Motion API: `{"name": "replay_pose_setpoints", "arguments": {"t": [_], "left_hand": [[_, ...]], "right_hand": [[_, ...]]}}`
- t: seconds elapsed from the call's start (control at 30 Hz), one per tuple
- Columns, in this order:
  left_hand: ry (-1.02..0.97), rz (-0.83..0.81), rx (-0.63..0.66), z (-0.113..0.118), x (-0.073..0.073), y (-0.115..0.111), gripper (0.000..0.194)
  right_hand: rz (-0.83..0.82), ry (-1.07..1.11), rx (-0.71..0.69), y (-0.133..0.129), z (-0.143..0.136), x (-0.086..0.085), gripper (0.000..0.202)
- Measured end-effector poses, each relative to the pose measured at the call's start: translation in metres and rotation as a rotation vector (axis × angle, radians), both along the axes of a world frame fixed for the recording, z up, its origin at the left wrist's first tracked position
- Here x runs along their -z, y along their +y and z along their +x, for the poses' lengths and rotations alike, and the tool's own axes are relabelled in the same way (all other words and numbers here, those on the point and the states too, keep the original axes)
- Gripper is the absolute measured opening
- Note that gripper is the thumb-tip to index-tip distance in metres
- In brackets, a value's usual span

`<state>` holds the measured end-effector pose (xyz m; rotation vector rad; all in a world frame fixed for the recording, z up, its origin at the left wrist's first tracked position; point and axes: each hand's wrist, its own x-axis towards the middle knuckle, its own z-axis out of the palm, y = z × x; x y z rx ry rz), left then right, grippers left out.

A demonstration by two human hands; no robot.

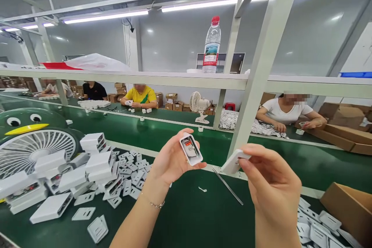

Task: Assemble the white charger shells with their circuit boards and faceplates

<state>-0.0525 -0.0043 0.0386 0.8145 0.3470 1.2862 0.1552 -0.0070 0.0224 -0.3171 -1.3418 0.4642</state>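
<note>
My left hand (171, 159) is closed around a white charger housing (191, 149), its open end toward me. Inside it show an orange-red USB port and a metal port. Between the thumb and fingers of my right hand (271, 178) is a thin white cover plate (235, 161), tilted and apart from the housing. On the green bench between my hands lie metal tweezers (228, 186) and a small white scrap (202, 189). Left of my left arm are stacked white housings (100, 162) and a spread of loose slotted cover plates (135, 174).
A green fan (40, 143) stands at the left. More white plates (316, 224) lie at the lower right by a cardboard box (348, 209). A metal post (261, 62) and a shelf with a water bottle (211, 48) rise ahead. Several co-workers sit beyond the conveyor belt (162, 136).
</note>
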Motion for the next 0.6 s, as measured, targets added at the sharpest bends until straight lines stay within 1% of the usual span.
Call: {"name": "replay_pose_setpoints", "arguments": {"t": [0.13,0.23,0.3,0.5,0.6], "left_hand": [[0.064,0.15,0.172,-0.002,0.004,0.001,0.036],[0.089,0.177,0.253,0.0,0.008,0.002,0.05],[0.095,0.173,0.279,0.001,0.009,0.003,0.055],[0.084,0.191,0.301,0.008,0.012,0.003,0.053],[0.091,0.191,0.325,0.011,0.014,0.004,0.056]], "right_hand": [[0.059,-0.041,-0.041,-0.007,-0.006,-0.003,0.022],[0.114,-0.065,-0.052,-0.01,-0.01,-0.004,0.023],[0.138,-0.078,-0.041,-0.011,-0.012,-0.005,0.022],[0.159,-0.118,-0.038,-0.012,-0.016,-0.006,0.024],[0.178,-0.127,-0.063,-0.013,-0.017,-0.007,0.029]]}}
